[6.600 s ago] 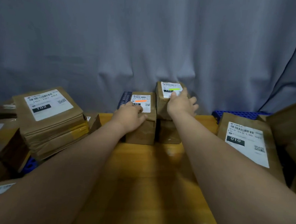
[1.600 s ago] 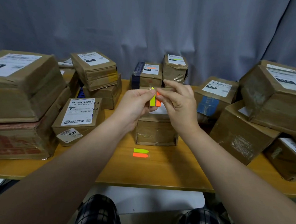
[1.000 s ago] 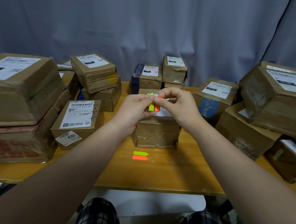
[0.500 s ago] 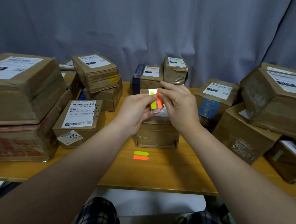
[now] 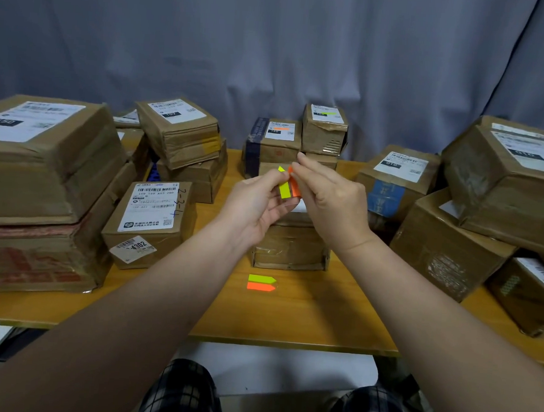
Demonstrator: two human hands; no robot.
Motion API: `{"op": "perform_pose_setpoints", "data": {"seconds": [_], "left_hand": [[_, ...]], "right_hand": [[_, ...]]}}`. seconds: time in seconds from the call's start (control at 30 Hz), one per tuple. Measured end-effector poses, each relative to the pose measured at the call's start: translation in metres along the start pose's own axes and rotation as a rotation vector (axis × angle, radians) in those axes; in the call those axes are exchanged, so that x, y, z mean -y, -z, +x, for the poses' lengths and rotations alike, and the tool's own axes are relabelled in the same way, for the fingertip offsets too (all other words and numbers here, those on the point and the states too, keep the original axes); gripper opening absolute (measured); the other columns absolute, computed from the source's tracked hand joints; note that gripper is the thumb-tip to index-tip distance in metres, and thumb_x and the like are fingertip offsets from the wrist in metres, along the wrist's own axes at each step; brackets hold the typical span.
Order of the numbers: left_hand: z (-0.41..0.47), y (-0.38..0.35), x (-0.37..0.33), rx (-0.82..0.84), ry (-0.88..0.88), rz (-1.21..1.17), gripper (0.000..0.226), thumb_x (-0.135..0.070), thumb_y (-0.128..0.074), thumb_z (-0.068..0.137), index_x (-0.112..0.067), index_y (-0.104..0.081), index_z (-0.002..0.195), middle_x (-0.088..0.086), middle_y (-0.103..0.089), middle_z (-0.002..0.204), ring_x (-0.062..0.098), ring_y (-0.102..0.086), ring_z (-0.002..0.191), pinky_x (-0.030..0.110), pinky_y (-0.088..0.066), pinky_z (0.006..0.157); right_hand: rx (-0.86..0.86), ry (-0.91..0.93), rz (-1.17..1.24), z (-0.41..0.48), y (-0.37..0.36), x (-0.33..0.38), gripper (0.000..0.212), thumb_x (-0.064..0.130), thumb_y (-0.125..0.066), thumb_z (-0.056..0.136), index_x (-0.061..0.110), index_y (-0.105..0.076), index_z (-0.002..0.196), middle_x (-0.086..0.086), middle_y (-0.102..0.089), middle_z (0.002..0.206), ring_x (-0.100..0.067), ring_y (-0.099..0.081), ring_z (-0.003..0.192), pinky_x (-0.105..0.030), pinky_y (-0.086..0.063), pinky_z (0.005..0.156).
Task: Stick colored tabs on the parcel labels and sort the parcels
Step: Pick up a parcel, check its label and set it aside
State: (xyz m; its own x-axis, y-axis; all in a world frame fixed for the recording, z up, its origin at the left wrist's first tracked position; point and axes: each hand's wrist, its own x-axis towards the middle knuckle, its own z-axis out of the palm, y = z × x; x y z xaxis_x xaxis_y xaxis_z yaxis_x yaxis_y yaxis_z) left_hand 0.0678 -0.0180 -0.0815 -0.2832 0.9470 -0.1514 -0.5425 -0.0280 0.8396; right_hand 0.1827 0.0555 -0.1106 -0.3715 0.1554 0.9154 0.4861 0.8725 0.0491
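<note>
In the centre of the frame the middle parcel (image 5: 290, 248) stands on the worktop (image 5: 305, 316). Just below it in the frame lie two loose tabs (image 5: 261, 283), one above the other. Over this parcel the left hand (image 5: 255, 204) and the right hand (image 5: 331, 203) meet, with the tab strip (image 5: 289, 187) between their fingers (image 5: 309, 165). Behind them two back parcels (image 5: 273, 140) stand side by side. At the left of the frame a large parcel (image 5: 44, 160) lies on a lower parcel (image 5: 35, 255). Right of these stands a labelled parcel (image 5: 150, 220), and behind it a tilted parcel (image 5: 179, 130) rests on another. At the right, a big parcel (image 5: 504, 185) leans on a low parcel (image 5: 446, 245). A curtain (image 5: 274, 46) hangs behind all.
</note>
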Motion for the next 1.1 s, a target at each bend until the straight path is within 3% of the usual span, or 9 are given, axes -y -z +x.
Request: {"op": "perform_pose_setpoints", "data": {"seconds": [0.17,0.4,0.5,0.6,0.73,0.83,0.93,1.03,1.1], "left_hand": [[0.0,0.0,-0.002,0.0,0.018,-0.025,0.004,-0.009,-0.06,0.091,-0.006,-0.061,0.092,0.012,-0.069,0.082,0.018,-0.069,0.072,0.022,-0.057,0.063],[0.001,0.006,-0.008,0.051,-0.036,0.149,0.012,-0.018,-0.063,0.091,-0.008,-0.067,0.096,0.007,-0.072,0.079,0.015,-0.07,0.075,0.024,-0.058,0.069],[0.007,0.012,-0.014,0.007,-0.043,0.232,0.018,-0.017,-0.064,0.09,-0.006,-0.066,0.104,0.01,-0.071,0.089,0.015,-0.07,0.074,0.022,-0.059,0.066],[0.018,0.025,-0.021,-0.125,-0.144,0.315,0.005,-0.017,-0.063,0.091,-0.013,-0.064,0.093,0.009,-0.068,0.095,0.013,-0.068,0.079,0.02,-0.057,0.063],[0.019,0.044,-0.022,-0.134,-0.224,0.529,0.014,-0.02,-0.062,0.092,-0.011,-0.066,0.101,-0.001,-0.064,0.09,0.009,-0.065,0.079,0.016,-0.055,0.063],[0.016,0.058,-0.013,-0.124,-0.277,0.696,0.013,-0.016,-0.064,0.09,-0.007,-0.064,0.1,0.001,-0.063,0.08,0.004,-0.06,0.064,0.011,-0.048,0.052],[0.016,0.076,0.0,-0.16,-0.308,0.797,0.012,-0.014,-0.069,0.087,-0.011,-0.058,0.089,0.005,-0.06,0.069,0.0,-0.054,0.042,0.017,-0.046,0.049],[0.014,0.096,0.015,-0.19,-0.275,1.002,0.015,-0.017,-0.07,0.087,-0.012,-0.057,0.092,0.005,-0.062,0.07,0.001,-0.053,0.04,0.017,-0.045,0.051],[0.012,0.105,0.026,-0.183,-0.239,1.075,0.019,-0.016,-0.069,0.087,-0.006,-0.058,0.099,0.01,-0.062,0.076,0.005,-0.053,0.043,0.013,-0.042,0.046]], "right_hand": [[0.036,-0.121,0.152,-0.001,0.004,0.002,0.025,0.018,-0.056,0.091,0.005,-0.072,0.106,-0.011,-0.067,0.116,-0.023,-0.066,0.105,-0.031,-0.056,0.084],[0.221,-0.39,0.433,0.011,0.01,0.001,0.004,0.013,-0.071,0.084,0.013,-0.071,0.088,0.007,-0.049,0.115,0.002,-0.048,0.107,-0.006,-0.04,0.079],[0.266,-0.403,0.487,0.016,0.012,0.005,0.006,0.011,-0.071,0.083,0.017,-0.07,0.085,0.007,-0.049,0.113,0.005,-0.048,0.106,-0.007,-0.041,0.078],[0.168,-0.518,0.553,0.021,0.014,0.012,0.012,0.009,-0.069,0.085,0.02,-0.065,0.083,0.009,-0.053,0.103,0.007,-0.052,0.093,-0.009,-0.044,0.072],[0.21,-0.672,0.58,0.018,0.011,0.017,0.01,0.011,-0.067,0.087,0.021,-0.065,0.085,0.014,-0.062,0.083,0.006,-0.058,0.078,-0.01,-0.046,0.071],[0.242,-0.738,0.575,0.011,0.005,0.024,0.007,0.012,-0.068,0.087,0.018,-0.067,0.084,0.012,-0.064,0.08,0.0,-0.06,0.076,-0.014,-0.05,0.071],[0.215,-0.814,0.582,0.005,-0.001,0.026,0.004,0.012,-0.069,0.086,0.014,-0.069,0.083,0.0,-0.07,0.083,-0.01,-0.065,0.08,-0.023,-0.053,0.075],[0.212,-0.857,0.583,-0.002,-0.002,0.03,0.007,0.011,-0.069,0.086,0.016,-0.067,0.081,-0.006,-0.07,0.085,-0.015,-0.063,0.081,-0.024,-0.05,0.075],[0.219,-0.868,0.562,-0.008,0.0,0.034,0.007,0.01,-0.069,0.085,0.016,-0.067,0.081,-0.001,-0.067,0.081,-0.011,-0.058,0.076,-0.018,-0.047,0.071]]}}
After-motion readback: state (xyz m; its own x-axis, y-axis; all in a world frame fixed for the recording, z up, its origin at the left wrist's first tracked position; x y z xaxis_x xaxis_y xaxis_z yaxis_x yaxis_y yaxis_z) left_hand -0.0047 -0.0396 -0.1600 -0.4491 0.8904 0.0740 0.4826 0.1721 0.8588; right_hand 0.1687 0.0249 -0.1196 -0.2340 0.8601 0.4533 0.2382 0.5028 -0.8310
